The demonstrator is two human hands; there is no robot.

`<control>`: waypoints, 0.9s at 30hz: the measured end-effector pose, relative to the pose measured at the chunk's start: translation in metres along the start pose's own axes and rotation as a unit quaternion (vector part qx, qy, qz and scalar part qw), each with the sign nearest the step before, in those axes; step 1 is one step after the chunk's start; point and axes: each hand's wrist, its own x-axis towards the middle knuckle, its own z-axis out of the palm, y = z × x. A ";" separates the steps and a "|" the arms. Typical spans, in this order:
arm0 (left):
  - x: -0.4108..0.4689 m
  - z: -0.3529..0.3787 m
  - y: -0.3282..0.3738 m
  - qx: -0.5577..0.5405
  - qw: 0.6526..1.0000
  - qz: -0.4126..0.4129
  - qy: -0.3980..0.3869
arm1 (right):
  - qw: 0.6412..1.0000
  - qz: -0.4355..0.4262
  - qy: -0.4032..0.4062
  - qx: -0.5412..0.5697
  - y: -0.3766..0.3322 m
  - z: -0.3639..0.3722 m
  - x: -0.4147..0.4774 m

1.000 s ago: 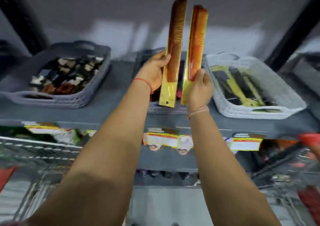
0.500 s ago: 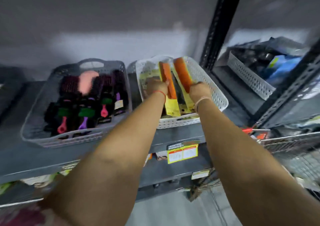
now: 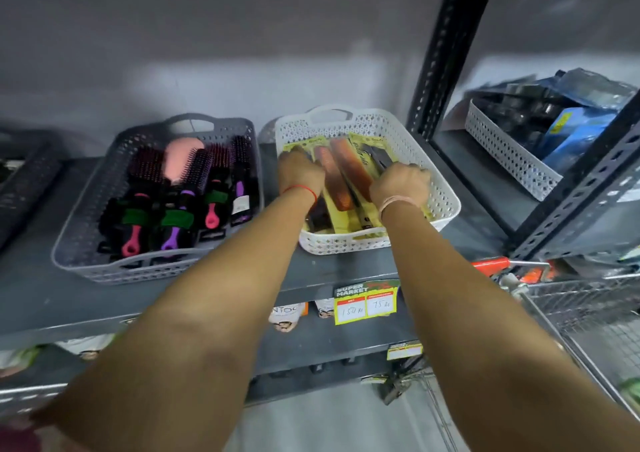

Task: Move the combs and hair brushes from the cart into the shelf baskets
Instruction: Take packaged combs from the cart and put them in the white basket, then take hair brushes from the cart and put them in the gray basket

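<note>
Head view, two orange combs (image 3: 341, 177) between both hands, in white basket (image 3: 446, 191)

Two baskets were set side by side on the shelf (image 3: 242, 288): the left basket (image 3: 86, 243) was filled with hair brushes (image 3: 187, 188), the right basket (image 3: 446, 205) with combs (image 3: 346, 171). A cart (image 3: 588, 309) was placed to the right, below shelf level.
</note>
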 end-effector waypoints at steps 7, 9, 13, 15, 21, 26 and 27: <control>-0.008 -0.140 -0.064 0.026 0.975 0.113 0.192 | 0.877 -0.277 0.013 0.392 -0.134 -0.022 -0.074; -0.020 -0.187 -0.103 0.079 0.964 0.103 0.232 | 0.778 -0.339 -0.097 0.520 -0.185 -0.024 -0.127; -0.058 -0.278 -0.192 0.087 0.942 0.049 0.320 | 0.655 -0.350 -0.262 0.615 -0.265 -0.009 -0.227; -0.084 -0.311 -0.249 0.055 0.930 -0.017 0.362 | 0.640 -0.348 -0.328 0.602 -0.299 0.014 -0.276; -0.160 -0.323 -0.432 -0.098 0.883 -0.330 0.318 | 0.635 -0.319 -0.520 0.475 -0.347 0.133 -0.396; -0.220 -0.269 -0.543 -0.274 0.813 -0.492 0.152 | 0.691 -0.314 -0.603 0.244 -0.331 0.232 -0.442; -0.230 -0.254 -0.557 -0.285 0.797 -0.516 0.132 | 0.697 -0.304 -0.615 0.209 -0.324 0.250 -0.446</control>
